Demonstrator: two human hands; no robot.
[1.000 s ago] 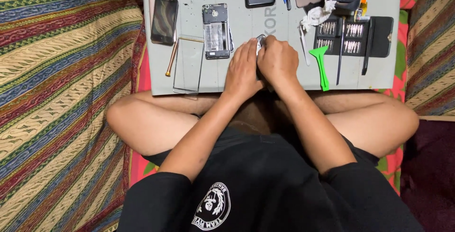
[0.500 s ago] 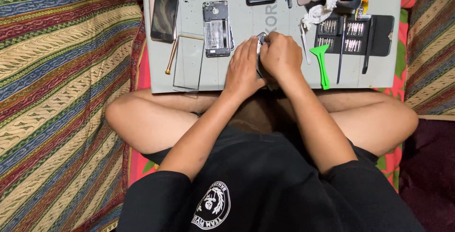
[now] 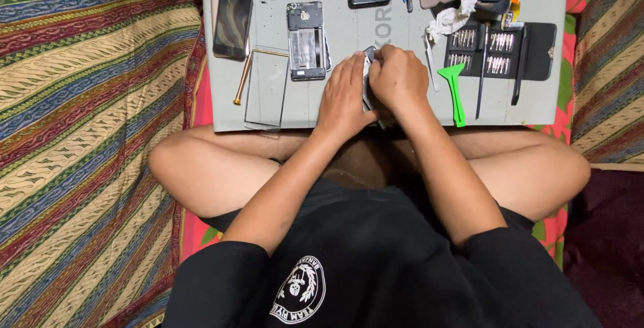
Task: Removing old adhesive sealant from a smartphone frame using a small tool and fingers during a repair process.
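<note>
Overhead, person sits cross-legged w/ a grey work mat (image 3: 349, 110) across the knees, upper centre of frame. Both hands meet at mat's middle on a small dark phone part (image 3: 367, 76), held on edge btwn them; only a thin sliver shows, rest hidden by palms. Left hand (image 3: 343, 93) lies flat along part's left side, fingers pointing to top of frame, pressing against it. Right hand (image 3: 397, 78) is curled over part's top and right side, fingers bent, grasping it. So both hands grip the same part; exact finger contact underneath: cannot tell. Left of hands, touching nothing: opened phone body (image 3: 306, 39) w/ innards showing, upright on mat. Further left, dark phone (image 3: 233, 23) near mat's upper left corner. Below those, clear glass panel (image 3: 266, 88) lies flat, and a thin gold-coloured rod (image 3: 242, 78) leans diagonal just beside its left edge. Right of hands: green plastic pry tool (image 3: 453, 88) near mat's lower edge, black bit case (image 3: 500, 51) lying open w/ rows of bits, long dark tools laid over it. White crumpled cloth (image 3: 451, 19) sits just above right hand. Top edge: more dark phones, partly cut off. Striped woven cloth (image 3: 87, 133) fills frame's left side. Black shirt w/ white round print, lower centre.
</note>
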